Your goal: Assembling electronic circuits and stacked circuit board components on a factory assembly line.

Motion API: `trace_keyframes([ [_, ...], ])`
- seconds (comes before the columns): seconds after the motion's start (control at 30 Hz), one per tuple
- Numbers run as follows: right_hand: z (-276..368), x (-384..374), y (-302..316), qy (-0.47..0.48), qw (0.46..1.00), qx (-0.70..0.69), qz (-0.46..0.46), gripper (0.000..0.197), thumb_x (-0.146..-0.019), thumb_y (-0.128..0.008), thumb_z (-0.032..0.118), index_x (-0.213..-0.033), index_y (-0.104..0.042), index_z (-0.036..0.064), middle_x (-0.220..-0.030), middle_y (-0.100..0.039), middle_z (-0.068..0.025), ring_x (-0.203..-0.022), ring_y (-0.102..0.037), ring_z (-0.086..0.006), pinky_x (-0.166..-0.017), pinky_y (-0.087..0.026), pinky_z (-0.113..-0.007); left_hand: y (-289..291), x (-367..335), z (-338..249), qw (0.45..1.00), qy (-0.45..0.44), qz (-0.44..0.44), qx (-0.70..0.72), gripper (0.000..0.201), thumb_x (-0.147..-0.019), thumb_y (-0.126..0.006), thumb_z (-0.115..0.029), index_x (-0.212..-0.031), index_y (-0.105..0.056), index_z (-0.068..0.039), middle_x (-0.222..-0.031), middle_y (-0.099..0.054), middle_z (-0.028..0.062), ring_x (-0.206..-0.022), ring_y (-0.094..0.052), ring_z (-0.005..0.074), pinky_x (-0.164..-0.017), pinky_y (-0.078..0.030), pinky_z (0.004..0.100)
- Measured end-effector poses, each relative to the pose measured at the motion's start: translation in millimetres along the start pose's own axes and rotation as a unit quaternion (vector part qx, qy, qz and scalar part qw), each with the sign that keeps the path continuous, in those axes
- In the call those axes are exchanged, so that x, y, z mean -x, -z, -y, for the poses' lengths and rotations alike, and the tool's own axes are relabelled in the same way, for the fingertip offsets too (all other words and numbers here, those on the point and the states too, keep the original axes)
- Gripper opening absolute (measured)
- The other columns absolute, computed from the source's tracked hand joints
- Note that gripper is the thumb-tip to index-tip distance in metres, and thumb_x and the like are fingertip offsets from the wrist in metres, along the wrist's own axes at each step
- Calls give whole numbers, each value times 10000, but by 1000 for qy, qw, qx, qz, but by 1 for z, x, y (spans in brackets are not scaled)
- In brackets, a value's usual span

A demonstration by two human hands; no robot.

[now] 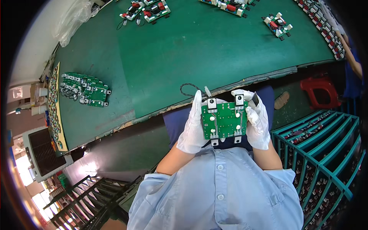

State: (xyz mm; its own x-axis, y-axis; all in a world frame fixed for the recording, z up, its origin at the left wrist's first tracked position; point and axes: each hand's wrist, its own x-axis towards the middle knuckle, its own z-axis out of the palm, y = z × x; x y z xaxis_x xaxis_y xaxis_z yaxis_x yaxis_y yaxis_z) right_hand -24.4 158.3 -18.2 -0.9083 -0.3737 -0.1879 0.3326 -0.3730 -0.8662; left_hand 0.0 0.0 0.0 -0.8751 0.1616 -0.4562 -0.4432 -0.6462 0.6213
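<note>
A green circuit board (225,122) is held up in front of my chest, its solder side facing me, with metal tabs at its corners. My left hand (194,126), in a white glove, grips the board's left edge. My right hand (257,122), gloved too, closes on its right edge. A small dark flat piece (255,99) shows at the right hand's fingers; its kind I cannot make out. A black twisted wire (188,89) with a white connector (207,91) sticks out beyond the board's far left corner. The board's component side is hidden.
On the green table (191,50), several boards stand in a row (86,90) at the left. More boards (155,10) lie at the far side, and one board (277,25) sits at right. A teal rack (318,153) stands by my right arm, near a red stool (320,92). A co-worker's arm (350,57) shows far right.
</note>
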Motion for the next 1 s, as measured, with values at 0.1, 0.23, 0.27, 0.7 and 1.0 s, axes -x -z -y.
trace_keyframes([
  [0.1, -1, 0, 0, -18, 1000, -2, -8, 468, -805, -498, 215, -1193, -409, -32, -1171, -502, -144, -987, -538, -170, -852, -428, -272, -4, -3, -2, 998, 28, -57, 4, 626, -885, -246, -560, -990, -559, -28, -863, -628, 117, -640, -618, 171, -483, -501, 246],
  [0.23, -7, -4, -3, 0, 999, -20, -50, 435, -817, -527, 228, -1168, -446, -17, -1030, -539, -65, -849, -544, -94, -711, -446, -205, -1, -6, -3, 994, 75, -69, 48, 640, -875, -245, -580, -980, -561, -33, -834, -630, 120, -582, -609, 169, -413, -476, 256],
  [0.27, -5, -4, -2, -22, 998, -29, -42, 437, -824, -495, 190, -1193, -413, -27, -1105, -518, -103, -926, -535, -123, -782, -435, -230, -2, -7, -3, 994, 69, -70, 42, 657, -873, -226, -587, -977, -561, -31, -835, -628, 118, -568, -605, 168, -399, -469, 256],
  [0.7, -6, -7, 15, 37, 997, 36, 56, 458, -785, -518, 191, -1180, -444, -28, -1153, -520, -117, -1060, -496, -174, -914, -372, -295, 4, -1, 0, 993, -36, -42, -109, 852, -804, -163, -699, -1004, -561, 28, -920, -624, 142, -810, -613, 201, -744, -507, 310],
  [1.0, 25, -22, 29, 127, 859, 459, 188, 499, -810, -518, 232, -1241, -374, 26, -786, -595, -114, -613, -568, -273, -571, -450, -340, 16, -9, -4, 983, 56, -86, -155, 685, -867, -236, -605, -994, -547, -8, -867, -618, 94, -759, -593, 122, -683, -481, 220],
])
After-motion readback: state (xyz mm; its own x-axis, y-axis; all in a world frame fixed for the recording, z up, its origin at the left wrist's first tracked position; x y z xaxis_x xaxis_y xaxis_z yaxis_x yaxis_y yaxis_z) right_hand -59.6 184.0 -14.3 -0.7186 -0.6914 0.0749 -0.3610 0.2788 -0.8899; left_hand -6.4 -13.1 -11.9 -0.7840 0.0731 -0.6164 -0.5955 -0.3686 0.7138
